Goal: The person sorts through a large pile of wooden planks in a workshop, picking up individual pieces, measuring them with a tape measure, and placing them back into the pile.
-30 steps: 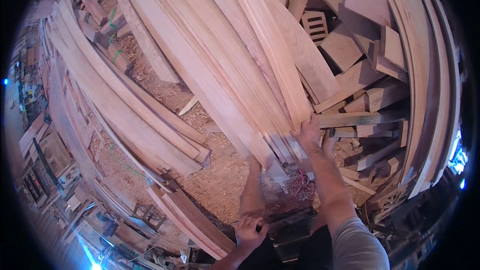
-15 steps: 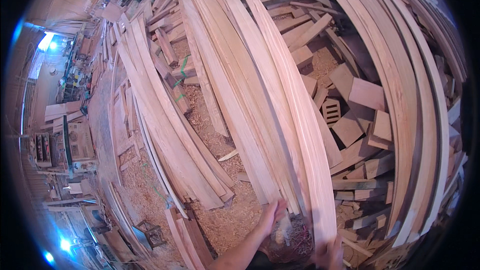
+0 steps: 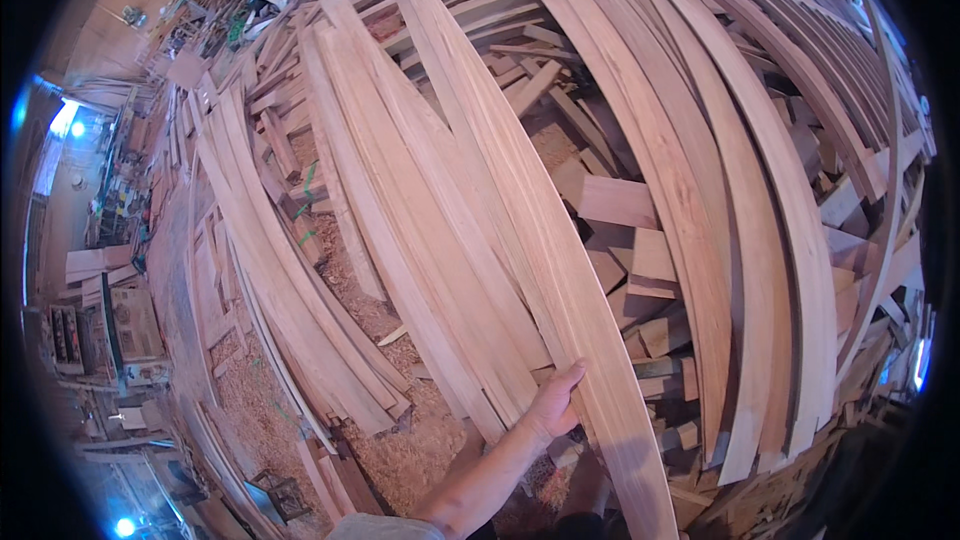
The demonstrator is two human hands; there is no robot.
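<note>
A long pale wooden plank (image 3: 545, 230) slants from the upper middle down to the lower edge, toward my body. My left hand (image 3: 562, 400) is closed on its left edge near the close end. The thumb lies on the upper face, and the fingers are hidden beneath or behind the wood. Directly left of it lies a row of similar boards (image 3: 400, 200), whose near ends lie by my wrist. My right hand does not show; the plank's nearest end runs out of the picture.
On the right, stacked long boards (image 3: 690, 190) curve along the view. Between them and the plank are heaped wood offcuts (image 3: 615, 202). More boards (image 3: 290, 280) lie to the left, over a floor strewn with wood shavings (image 3: 440, 390). Benches and tools (image 3: 110, 180) line the far left.
The left hand, earlier apart from the plank, has closed on its edge. The plank's far end has shifted left with the view. The right hand, earlier at the near end, has gone from sight.
</note>
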